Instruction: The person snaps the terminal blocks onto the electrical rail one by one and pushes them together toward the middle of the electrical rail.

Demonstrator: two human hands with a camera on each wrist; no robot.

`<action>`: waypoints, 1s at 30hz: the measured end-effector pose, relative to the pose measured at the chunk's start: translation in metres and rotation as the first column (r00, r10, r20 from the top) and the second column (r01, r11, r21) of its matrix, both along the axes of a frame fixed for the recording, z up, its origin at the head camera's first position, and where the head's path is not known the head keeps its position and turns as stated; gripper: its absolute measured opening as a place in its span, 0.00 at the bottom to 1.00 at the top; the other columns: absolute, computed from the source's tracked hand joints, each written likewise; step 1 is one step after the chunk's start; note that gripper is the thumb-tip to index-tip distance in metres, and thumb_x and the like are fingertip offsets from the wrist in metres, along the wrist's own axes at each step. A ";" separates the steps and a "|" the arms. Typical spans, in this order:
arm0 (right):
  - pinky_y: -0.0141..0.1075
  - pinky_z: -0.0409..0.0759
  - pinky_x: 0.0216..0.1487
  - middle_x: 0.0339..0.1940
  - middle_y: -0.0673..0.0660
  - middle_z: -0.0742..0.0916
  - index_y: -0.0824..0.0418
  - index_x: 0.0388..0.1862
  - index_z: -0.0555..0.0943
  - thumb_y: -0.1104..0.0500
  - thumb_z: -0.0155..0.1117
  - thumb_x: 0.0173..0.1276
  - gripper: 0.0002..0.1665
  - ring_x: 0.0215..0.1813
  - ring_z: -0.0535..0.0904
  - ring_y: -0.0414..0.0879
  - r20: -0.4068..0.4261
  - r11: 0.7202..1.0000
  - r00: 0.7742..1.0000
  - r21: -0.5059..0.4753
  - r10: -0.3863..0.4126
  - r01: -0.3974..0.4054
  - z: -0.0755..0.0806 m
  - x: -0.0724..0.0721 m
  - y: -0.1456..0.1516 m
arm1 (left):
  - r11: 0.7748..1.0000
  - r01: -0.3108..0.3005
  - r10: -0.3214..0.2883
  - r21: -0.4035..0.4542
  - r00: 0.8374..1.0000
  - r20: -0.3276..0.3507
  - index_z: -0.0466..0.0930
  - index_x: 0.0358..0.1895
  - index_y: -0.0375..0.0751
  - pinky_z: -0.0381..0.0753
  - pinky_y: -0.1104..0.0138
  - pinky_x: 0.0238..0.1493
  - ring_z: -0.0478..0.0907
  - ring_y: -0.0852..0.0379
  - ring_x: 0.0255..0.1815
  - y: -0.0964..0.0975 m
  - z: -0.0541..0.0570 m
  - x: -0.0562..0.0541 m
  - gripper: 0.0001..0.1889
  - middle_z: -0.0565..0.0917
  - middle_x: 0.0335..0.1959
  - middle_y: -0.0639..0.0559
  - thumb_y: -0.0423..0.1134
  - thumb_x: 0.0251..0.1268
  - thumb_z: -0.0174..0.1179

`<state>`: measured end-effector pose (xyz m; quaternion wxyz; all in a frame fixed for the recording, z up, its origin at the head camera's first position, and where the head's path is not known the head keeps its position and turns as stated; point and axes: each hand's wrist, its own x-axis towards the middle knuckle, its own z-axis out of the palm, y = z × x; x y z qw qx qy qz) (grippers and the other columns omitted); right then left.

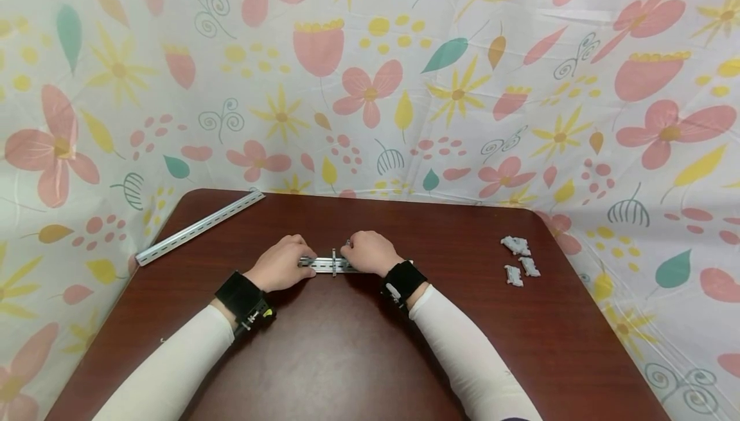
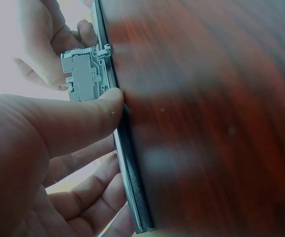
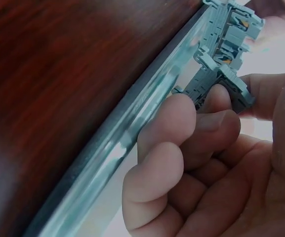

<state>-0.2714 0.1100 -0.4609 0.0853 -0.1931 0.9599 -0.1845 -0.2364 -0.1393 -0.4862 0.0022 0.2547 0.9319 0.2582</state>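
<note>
Terminal blocks (image 1: 333, 262) were seen at a metal rail (image 1: 322, 267) on the table (image 1: 347, 357): one was pinched by the right hand (image 1: 370, 252) close to the rail, contact not discernible, and another was seated across it between the hands. The rail was gripped by the left hand (image 1: 281, 261). Three loose blocks (image 1: 513, 276) were seen at the right.

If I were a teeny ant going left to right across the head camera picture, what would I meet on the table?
Long metal rail → left hand → thin grey piece → right hand → group of loose grey pieces.
</note>
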 end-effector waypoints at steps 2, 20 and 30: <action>0.37 0.59 0.26 0.13 0.46 0.64 0.50 0.14 0.66 0.52 0.59 0.85 0.33 0.17 0.58 0.42 0.008 1.000 1.000 0.015 -0.002 0.001 0.000 -0.001 -0.001 | 1.000 -0.003 0.003 0.000 1.000 0.004 0.95 0.52 0.42 0.81 0.57 0.47 0.78 0.51 0.49 0.000 0.001 0.000 0.12 0.84 0.46 0.51 0.39 0.69 0.80; 0.38 0.67 0.24 0.13 0.46 0.73 0.50 0.14 0.76 0.50 0.60 0.84 0.31 0.19 0.70 0.45 0.015 0.993 1.000 0.115 0.014 -0.016 0.006 0.008 -0.010 | 0.998 -0.052 0.052 -0.031 0.999 0.001 0.96 0.52 0.43 0.83 0.56 0.46 0.77 0.49 0.51 0.003 0.002 0.004 0.12 0.84 0.46 0.51 0.40 0.68 0.80; 0.39 0.69 0.26 0.14 0.47 0.71 0.49 0.14 0.73 0.51 0.60 0.85 0.31 0.20 0.70 0.45 0.009 0.989 0.999 0.141 0.035 -0.035 0.005 0.015 -0.011 | 0.998 -0.047 0.047 -0.038 0.999 -0.001 0.96 0.54 0.43 0.82 0.58 0.45 0.77 0.50 0.49 0.003 0.001 0.003 0.13 0.83 0.46 0.52 0.41 0.69 0.80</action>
